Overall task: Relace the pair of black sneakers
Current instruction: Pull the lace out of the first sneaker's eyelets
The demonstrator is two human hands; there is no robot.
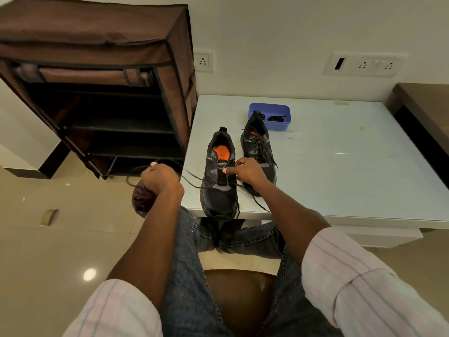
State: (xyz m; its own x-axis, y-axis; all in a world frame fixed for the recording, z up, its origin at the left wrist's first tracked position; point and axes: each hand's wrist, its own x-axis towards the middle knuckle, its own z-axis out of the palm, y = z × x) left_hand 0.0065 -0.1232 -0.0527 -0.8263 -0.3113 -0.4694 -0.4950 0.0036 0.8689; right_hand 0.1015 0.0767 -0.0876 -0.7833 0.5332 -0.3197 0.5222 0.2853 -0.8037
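Both grips pinching black lace (194, 177): left hand (159, 177) pulling outward, right hand (245, 171) at near sneaker (220, 181), centre frame on desk (340, 166). Lace limp, thin; best pinched near tip.

A brown fabric-covered shoe rack (97, 76) stands far left on the glossy beige tiled floor (60, 251), beside a white glossy table (352, 166); white wall sockets (362, 64) behind; possibly a dark wooden counter (427, 105) far right
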